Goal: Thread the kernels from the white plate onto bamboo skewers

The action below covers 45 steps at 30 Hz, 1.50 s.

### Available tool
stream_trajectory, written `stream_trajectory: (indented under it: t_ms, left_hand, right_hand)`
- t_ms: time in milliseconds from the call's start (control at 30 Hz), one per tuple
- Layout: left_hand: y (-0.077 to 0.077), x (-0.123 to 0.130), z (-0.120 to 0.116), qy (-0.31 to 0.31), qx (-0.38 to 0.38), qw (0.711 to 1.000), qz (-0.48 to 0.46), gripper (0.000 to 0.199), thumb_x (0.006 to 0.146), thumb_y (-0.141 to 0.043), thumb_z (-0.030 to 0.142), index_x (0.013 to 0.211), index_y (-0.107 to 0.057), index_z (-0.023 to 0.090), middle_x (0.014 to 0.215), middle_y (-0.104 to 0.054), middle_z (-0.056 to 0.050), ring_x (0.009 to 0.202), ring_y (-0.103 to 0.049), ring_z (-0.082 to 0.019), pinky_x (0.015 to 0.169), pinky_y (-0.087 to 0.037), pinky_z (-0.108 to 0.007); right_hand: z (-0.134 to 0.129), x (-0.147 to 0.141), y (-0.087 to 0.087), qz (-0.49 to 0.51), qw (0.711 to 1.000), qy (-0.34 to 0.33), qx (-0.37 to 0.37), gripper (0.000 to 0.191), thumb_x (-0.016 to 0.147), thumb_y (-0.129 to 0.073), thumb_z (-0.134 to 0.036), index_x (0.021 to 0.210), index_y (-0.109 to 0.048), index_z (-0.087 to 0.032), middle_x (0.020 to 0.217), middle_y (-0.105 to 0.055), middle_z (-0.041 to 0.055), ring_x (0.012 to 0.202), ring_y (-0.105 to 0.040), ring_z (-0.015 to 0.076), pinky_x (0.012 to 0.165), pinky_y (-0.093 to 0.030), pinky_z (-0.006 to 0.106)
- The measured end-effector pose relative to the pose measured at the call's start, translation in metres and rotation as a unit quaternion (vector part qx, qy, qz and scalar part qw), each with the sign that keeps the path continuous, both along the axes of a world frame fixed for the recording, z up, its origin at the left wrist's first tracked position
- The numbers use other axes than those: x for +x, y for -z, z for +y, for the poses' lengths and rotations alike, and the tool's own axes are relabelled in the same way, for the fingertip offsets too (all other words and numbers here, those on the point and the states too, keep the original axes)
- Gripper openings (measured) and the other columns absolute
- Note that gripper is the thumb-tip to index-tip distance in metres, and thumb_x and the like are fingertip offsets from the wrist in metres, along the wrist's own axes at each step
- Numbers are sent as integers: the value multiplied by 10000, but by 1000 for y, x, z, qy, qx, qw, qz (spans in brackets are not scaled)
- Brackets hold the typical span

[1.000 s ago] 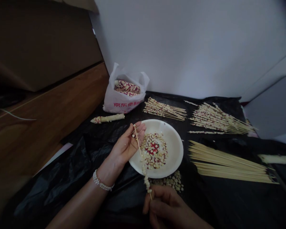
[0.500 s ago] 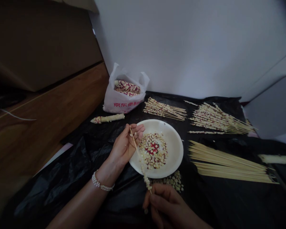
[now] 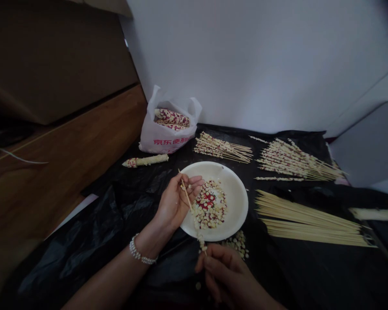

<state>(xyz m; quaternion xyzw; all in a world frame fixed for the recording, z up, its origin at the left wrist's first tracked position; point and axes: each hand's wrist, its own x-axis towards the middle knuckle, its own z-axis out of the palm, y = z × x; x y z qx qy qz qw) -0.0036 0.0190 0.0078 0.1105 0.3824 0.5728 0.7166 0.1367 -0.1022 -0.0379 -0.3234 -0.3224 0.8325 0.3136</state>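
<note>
My right hand (image 3: 224,271) pinches the lower end of a wooden skewer (image 3: 186,196), whose lower half carries pale corn kernels. The skewer slants up to my left hand (image 3: 177,200), palm up with fingers curled around its tip and a few loose kernels. A kernel sits on the skewer near the tip. Under and beside the left fingers is a white bowl (image 3: 237,202) with red and cream kernels (image 3: 213,206) inside. More loose kernels (image 3: 239,245) lie on the black plastic below the bowl.
A white bag (image 3: 148,133) of corn cobs (image 3: 173,117) stands behind, with a partly stripped cob (image 3: 147,160) before it. Two piles of kernel-loaded skewers (image 3: 210,146) (image 3: 284,161) lie behind and right. Bare skewers (image 3: 307,221) lie right on black plastic (image 3: 93,232).
My left hand has moved slightly right and down, further over the bowl. A kernel now shows on the skewer near its tip. My right hand has shifted only a little.
</note>
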Motion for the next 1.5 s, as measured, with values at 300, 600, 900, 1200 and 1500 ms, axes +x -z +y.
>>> stream_trajectory:
  t_ms: [300,600,900,1200,1500]
  left_hand:
    - [2,18,-25,201,45,978,42,270,894,-507,303,861,-686,104,1111,-683,-192,1000,-664,-254,879,-515,-345]
    - [-1,13,-26,253,114,956,93,284,882,-533,308,911,-723,100,1196,-647,-185,1110,-602,-289,991,-443,-412]
    - [4,16,-29,276,124,945,125,339,914,-472,382,820,-685,137,1149,-669,-136,1009,-631,-224,951,-447,-399]
    - [0,8,-17,222,47,974,8,277,850,-502,99,1088,-646,101,1144,-667,-165,1104,-607,-241,999,-428,-389]
    - [0,2,-6,141,37,988,53,230,858,-518,57,1076,-589,78,1101,-681,-193,1022,-660,-226,927,-492,-328]
  right_hand:
    - [15,15,-19,-70,995,63,45,359,858,-565,-507,868,-620,-153,455,-476,-89,330,-242,19,362,-128,180]
    - [15,15,-19,-94,990,79,66,347,866,-552,-501,896,-641,-168,452,-466,-91,332,-244,23,368,-140,181]
    - [17,15,-21,-93,990,93,49,367,847,-571,-523,858,-634,-161,433,-456,-87,347,-257,27,381,-136,182]
    - [18,21,-20,-43,995,78,36,296,877,-560,-464,868,-620,-174,475,-532,-78,299,-280,10,327,-124,158]
    - [8,14,-13,9,1000,-20,-6,292,860,-588,-445,875,-595,-154,522,-614,-37,285,-383,24,292,-222,126]
